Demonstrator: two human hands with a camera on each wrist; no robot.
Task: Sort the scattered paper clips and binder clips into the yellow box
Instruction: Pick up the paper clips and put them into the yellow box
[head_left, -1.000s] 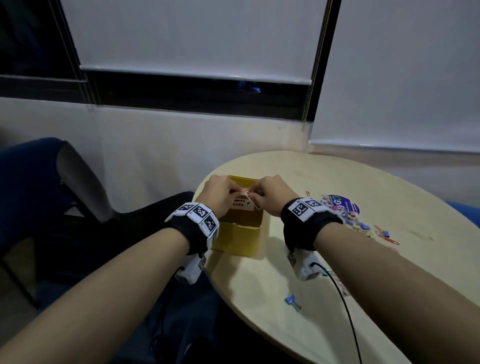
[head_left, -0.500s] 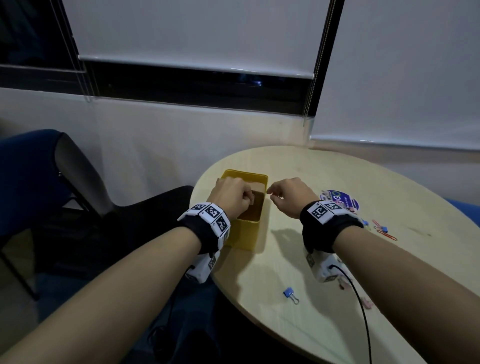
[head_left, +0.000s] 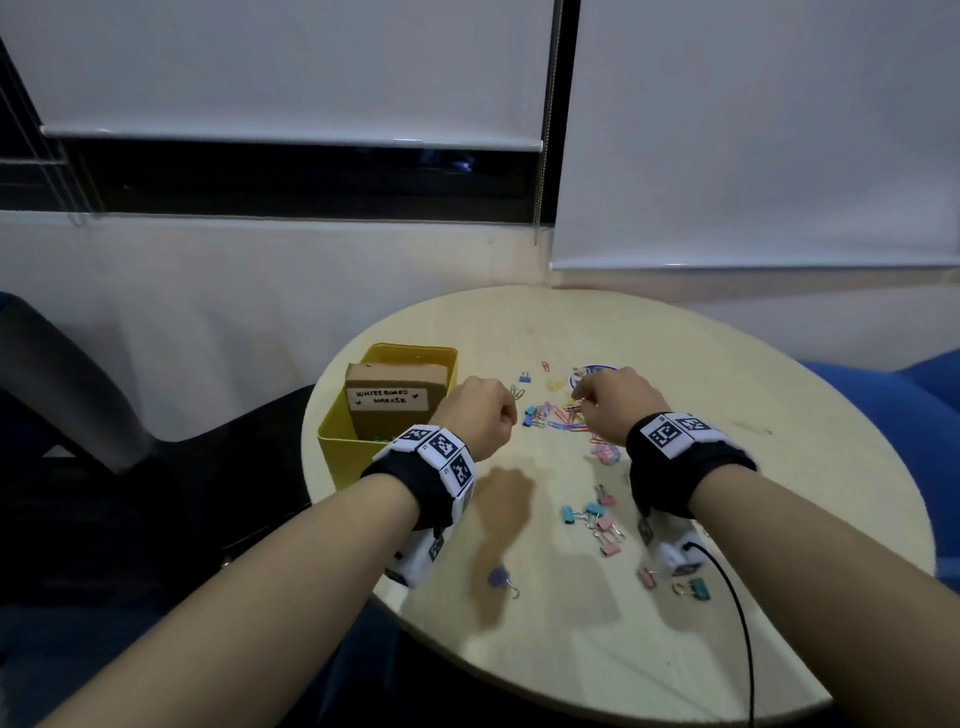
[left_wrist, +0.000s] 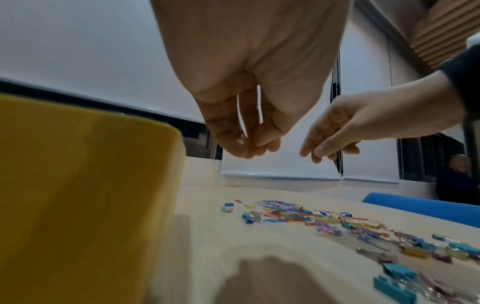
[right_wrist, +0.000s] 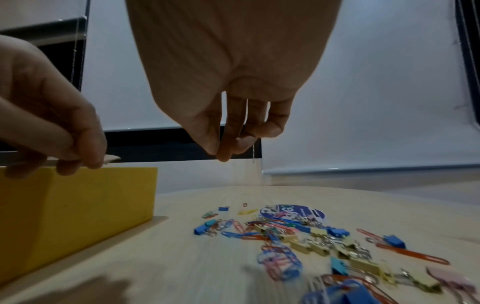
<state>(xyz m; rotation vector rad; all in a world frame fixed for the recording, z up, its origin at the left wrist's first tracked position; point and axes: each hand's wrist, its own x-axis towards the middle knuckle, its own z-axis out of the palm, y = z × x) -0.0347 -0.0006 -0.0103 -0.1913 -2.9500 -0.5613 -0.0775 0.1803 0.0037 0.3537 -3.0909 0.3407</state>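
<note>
Nearest on the round table (head_left: 779, 597), close to its near edge, a lone purple binder clip (head_left: 500, 577) lies with its wire handle pointing right and toward the viewer; a little farther right sits a loose cluster of blue and pink binder clips (head_left: 592, 514), long axes at mixed angles. Beyond them both hands hover above the tabletop, touching nothing. The left hand (head_left: 478, 418) hangs beside the right wall of the yellow box (head_left: 337, 441), fingers loosely curled and, in the left wrist view, holding nothing. The right hand (head_left: 615, 402) hangs over the main heap of paper clips (head_left: 563, 415), fingertips (right_wrist: 221, 150) drawn together and pointing down; no clip shows between them. This looks like the reach for another pick, with most of the sorting still ahead. The next move calls for a fine pinch on one thin clip out of a tangle, then a carry left to the box, which stands upright at the table's left edge with a labelled cardboard insert (head_left: 395, 400) in its far part.
</note>
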